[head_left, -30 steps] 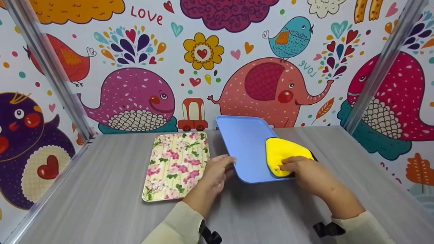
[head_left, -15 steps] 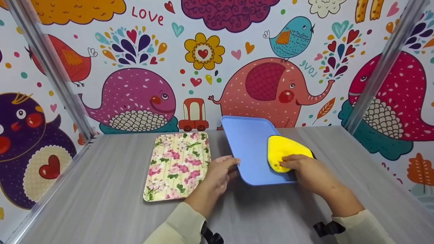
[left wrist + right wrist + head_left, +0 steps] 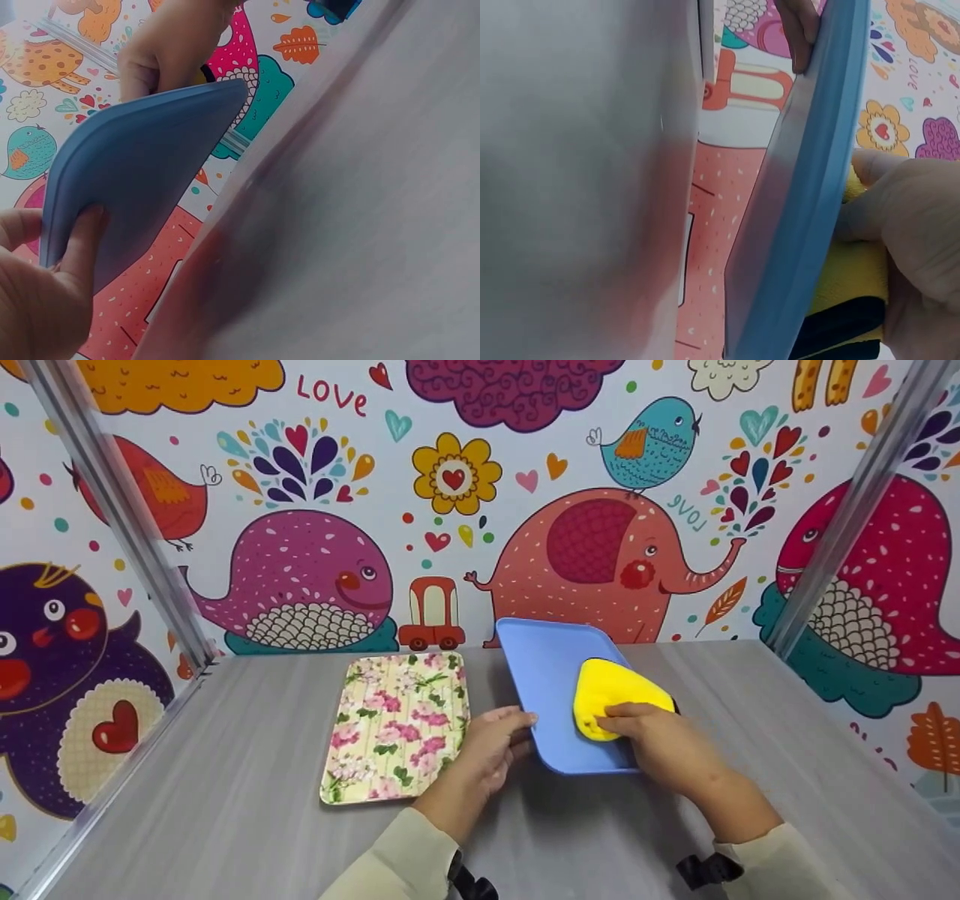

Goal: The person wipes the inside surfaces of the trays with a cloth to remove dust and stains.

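My left hand (image 3: 491, 750) pinches the left edge of a plain blue tray (image 3: 544, 682) between thumb and fingers. The tray is tilted and held up over the table, its underside (image 3: 142, 187) showing in the left wrist view. A folded yellow cloth (image 3: 619, 690) with dark edging lies against the tray's upper face. My right hand (image 3: 671, 750) grips this cloth and presses it on the right part of the tray. In the right wrist view, the cloth (image 3: 855, 274) sits between the right hand (image 3: 926, 240) and the tray, partly hidden by the tray's rim.
A cream tray with pink flowers (image 3: 401, 720) lies flat on the grey table (image 3: 225, 780), left of the left hand. Behind the table stands a wall (image 3: 480, 427) printed with cartoon animals, with a metal post (image 3: 832, 510) at each side.
The cloth and right hand have slid a little left across the tray in the last half second. The blue tray and left hand have shifted slightly right. The flowered tray stays put.
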`<state>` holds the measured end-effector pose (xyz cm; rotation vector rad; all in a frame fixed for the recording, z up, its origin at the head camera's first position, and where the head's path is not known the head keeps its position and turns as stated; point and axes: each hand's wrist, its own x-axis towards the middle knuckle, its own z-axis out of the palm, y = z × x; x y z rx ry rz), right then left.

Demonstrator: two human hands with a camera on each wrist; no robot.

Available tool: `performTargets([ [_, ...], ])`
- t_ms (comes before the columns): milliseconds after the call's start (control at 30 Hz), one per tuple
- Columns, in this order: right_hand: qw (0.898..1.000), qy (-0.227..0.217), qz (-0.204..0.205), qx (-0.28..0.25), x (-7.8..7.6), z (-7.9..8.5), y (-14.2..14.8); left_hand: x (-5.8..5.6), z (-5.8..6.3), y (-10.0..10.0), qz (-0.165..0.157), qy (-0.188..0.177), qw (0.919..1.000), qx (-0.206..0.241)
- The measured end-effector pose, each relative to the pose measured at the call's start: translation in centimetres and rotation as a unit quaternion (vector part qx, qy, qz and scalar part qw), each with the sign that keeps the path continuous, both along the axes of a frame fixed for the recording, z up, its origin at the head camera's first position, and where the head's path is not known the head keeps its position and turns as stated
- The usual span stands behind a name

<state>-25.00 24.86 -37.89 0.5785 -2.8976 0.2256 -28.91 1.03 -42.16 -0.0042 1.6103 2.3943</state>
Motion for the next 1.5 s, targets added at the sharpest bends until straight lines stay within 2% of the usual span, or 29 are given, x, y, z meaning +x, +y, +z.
performTargets([
  [367,1.0,0.011,0.02,0.02,-0.2,0.8,-2.3,0.0,0.0,0.3,0.003,-0.006,1.0,-0.002],
  [633,0.999,0.011,0.038,0.023,-0.8,1.2,-3.4,0.4,0.1,0.5,-0.008,-0.009,0.9999,-0.012],
  [867,0.995,0.038,0.056,0.068,-1.4,1.4,-3.9,0.8,0.3,0.8,-0.006,-0.009,0.9999,-0.006],
  [1200,0.995,0.013,0.054,0.08,-2.4,2.2,-4.9,1.2,0.3,1.2,-0.011,-0.009,0.9998,-0.011],
  [1500,0.996,-0.001,0.047,0.076,-3.1,2.2,-5.1,1.4,0.3,1.4,-0.015,-0.011,0.9996,-0.023],
])
